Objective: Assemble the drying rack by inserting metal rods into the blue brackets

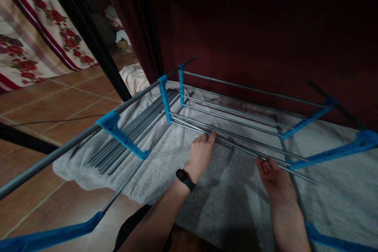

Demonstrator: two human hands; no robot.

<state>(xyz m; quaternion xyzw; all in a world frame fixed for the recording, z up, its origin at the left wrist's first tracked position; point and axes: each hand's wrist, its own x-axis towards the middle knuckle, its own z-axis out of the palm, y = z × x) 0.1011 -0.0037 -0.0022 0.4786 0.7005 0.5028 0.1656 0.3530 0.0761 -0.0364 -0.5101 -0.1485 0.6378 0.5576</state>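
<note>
My left hand [203, 150], with a black band on its wrist, has its fingers closed round a thin grey metal rod [236, 146]. Farther right along the same rod, my right hand [276, 179] curls its fingers on it, palm turned up. The rod slants between a blue plastic bracket [165, 100] on the left and another blue bracket [333, 152] on the right; its right end sticks out past the frame. Behind it, several parallel rods [233, 117] span the two sides of the rack. How the held rod's left end meets the bracket is too small to tell.
A bundle of loose grey rods [130, 134] lies on the grey blanket [218, 197] at left. A long side pole [53, 157] with blue brackets runs towards me. Behind the rack is a dark red panel [251, 39]. Brown floor tiles [82, 106] and a floral curtain [44, 27] are at left.
</note>
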